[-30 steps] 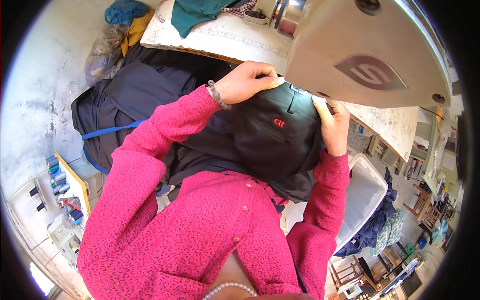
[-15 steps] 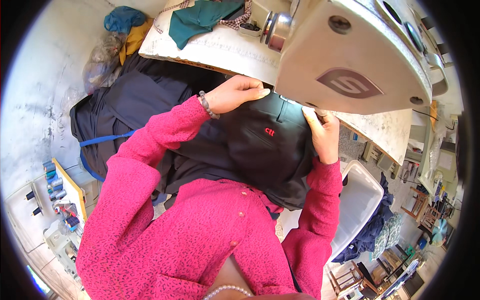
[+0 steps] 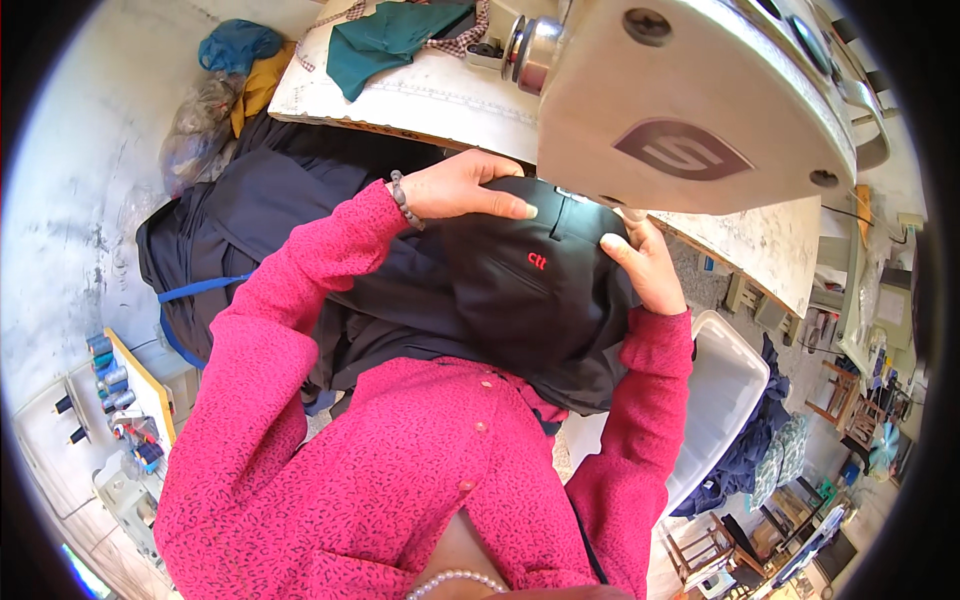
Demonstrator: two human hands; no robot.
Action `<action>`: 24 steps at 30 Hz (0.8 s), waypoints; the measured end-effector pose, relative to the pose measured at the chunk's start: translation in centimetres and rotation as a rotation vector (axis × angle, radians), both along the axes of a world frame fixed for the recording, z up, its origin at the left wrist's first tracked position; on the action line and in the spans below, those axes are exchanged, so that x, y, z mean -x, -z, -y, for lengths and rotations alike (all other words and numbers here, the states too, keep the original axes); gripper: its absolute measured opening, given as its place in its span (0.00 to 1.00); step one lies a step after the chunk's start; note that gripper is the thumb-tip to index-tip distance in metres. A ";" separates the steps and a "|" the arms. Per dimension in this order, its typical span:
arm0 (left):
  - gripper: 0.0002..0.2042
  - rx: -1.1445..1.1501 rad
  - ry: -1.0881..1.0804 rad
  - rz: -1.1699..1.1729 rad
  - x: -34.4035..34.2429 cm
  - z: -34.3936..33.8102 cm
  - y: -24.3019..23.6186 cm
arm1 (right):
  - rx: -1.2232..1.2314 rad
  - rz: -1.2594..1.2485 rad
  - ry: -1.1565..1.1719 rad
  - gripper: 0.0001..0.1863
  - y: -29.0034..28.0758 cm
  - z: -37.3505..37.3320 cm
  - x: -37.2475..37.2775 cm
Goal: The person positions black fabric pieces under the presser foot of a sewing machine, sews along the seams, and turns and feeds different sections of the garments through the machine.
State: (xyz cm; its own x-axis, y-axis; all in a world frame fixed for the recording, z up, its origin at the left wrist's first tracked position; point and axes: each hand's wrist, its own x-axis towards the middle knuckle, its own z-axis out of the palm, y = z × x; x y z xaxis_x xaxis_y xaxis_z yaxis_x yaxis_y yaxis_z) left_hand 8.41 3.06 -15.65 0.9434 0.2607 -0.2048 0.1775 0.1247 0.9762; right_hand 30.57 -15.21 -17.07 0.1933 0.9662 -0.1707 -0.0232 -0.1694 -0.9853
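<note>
My left hand (image 3: 468, 192) grips the waistband of dark trousers (image 3: 500, 275), its thumb lying on the front face and its fingers curled behind. At the other end of the band, my right hand (image 3: 648, 262) pinches the fabric, thumb in front. The waistband sits just under the head of a cream sewing machine (image 3: 720, 100), where a belt loop shows below a small metal part, mostly hidden. Red embroidered lettering (image 3: 536, 260) is on the trousers, whose dark cloth drapes down toward my lap.
The white worktable (image 3: 410, 108) holds teal cloth (image 3: 370, 50) and a checked strip. At left are piled dark garments (image 3: 220, 230), plastic bags (image 3: 200, 130) and a thread-spool rack (image 3: 115, 380). At right stand a white bin (image 3: 715, 400), dark cloth and wooden chairs (image 3: 835, 400).
Both thumbs have moved down from the band's top edge onto the front face of the trousers. The hands and waistband sit slightly lower and further left in the picture, which has shifted a little overall.
</note>
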 end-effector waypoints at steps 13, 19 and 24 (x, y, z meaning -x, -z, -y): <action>0.16 0.090 -0.004 -0.060 0.0 0.6 -0.2 | 0.057 -0.124 0.126 0.13 -0.6 0.6 1.9; 0.19 -0.210 -0.145 0.067 -1.2 -0.5 -0.4 | -0.132 0.086 0.343 0.07 -0.1 -2.5 1.8; 0.20 -0.328 -0.208 0.023 -2.6 -1.7 -1.1 | -0.261 0.334 0.406 0.08 1.9 -3.9 -0.7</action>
